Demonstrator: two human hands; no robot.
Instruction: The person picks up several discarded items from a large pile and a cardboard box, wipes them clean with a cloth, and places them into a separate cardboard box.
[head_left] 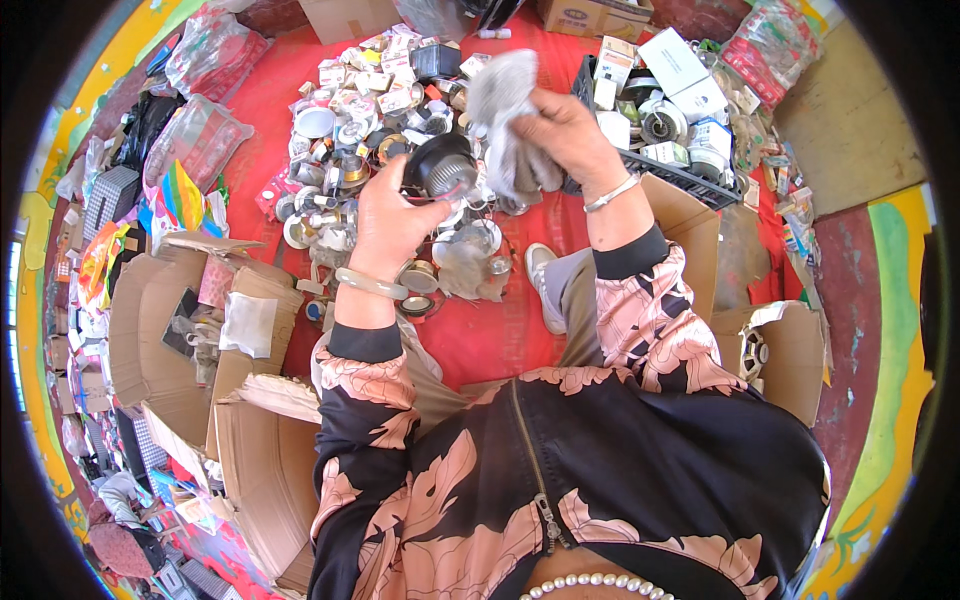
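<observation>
My left hand (383, 228) is wrapped round a lamp fitting (443, 168), which has a black round rim and a ribbed grey metal body. In my right hand (575, 138) is a crumpled grey-white cloth (508, 100), blurred at its top and hanging just right of the fitting. Whether the cloth is a rag or a glove I cannot tell. Beyond and beneath both hands spreads a heap of lamp fittings and small boxes (350, 130) on the red floor covering (480, 345).
A black plastic crate (690, 185) of fittings and boxes stands at the far right. Open cardboard boxes flank me, one at the left (160, 320), another at the right (790, 370). Plastic bags (195, 140) and mixed goods line the left side. My shoe (543, 285) rests beside the heap.
</observation>
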